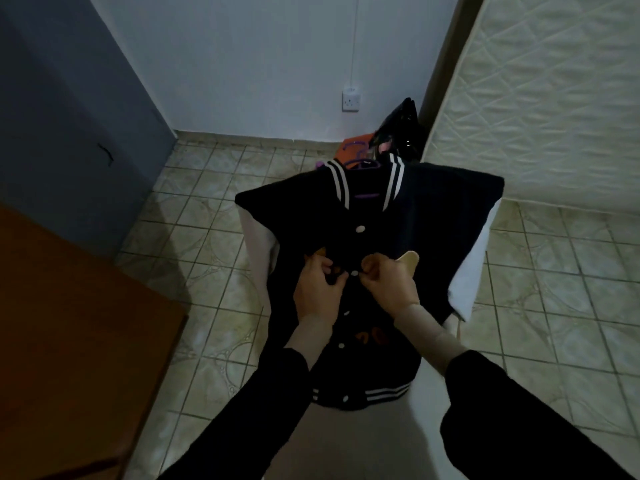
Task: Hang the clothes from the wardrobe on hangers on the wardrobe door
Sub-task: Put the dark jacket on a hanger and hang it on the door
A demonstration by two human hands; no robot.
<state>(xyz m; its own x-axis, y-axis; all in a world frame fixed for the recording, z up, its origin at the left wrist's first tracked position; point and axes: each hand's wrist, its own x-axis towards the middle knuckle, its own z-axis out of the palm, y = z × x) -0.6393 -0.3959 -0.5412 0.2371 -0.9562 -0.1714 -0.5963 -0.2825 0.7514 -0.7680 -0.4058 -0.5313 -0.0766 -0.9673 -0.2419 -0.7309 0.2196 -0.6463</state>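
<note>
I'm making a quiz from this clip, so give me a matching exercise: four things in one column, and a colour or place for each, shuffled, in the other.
Things:
1. jacket
2. hanger
3. socket
4. mattress

Matches:
A. on the back wall
B. purple, at the collar
C. dark, with striped white trim
D. quilted, upright on the right

Pairs: 1-C, 2-B, 3-A, 4-D

The left hand and right hand pinch the jacket's front at a snap.
</note>
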